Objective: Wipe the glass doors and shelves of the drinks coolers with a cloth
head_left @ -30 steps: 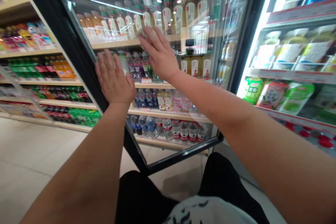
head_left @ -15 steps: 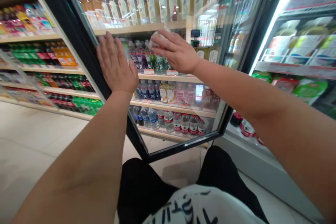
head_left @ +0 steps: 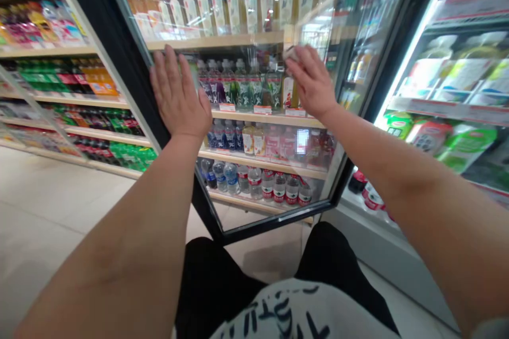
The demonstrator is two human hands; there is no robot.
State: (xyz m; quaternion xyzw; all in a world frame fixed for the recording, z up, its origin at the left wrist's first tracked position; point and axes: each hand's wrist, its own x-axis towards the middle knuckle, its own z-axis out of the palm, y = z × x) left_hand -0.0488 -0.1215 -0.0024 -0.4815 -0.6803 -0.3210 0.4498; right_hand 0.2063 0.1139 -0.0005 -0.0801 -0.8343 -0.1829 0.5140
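A cooler's glass door point(head_left: 254, 180) with a black frame stands swung out in front of me. My left hand point(head_left: 178, 95) lies flat against the door's left edge, fingers stretched upward and open. My right hand point(head_left: 312, 82) presses a small pale cloth point(head_left: 289, 54) against the glass further right, fingers closed over it; only a corner of the cloth shows above the fingertips. Through the glass I see shelves of bottled drinks point(head_left: 254, 5).
The lit open cooler point(head_left: 445, 111) with green and red packs is at the right. Open shelves of snacks and soda point(head_left: 59, 79) run along the left. Pale floor tiles point(head_left: 47, 222) lie below left. My black trousers and patterned shirt point(head_left: 278, 307) fill the bottom.
My right hand has swept the cloth across the glass from the middle toward the right and slightly down from a second ago. My left hand has stayed flat on the door's edge.
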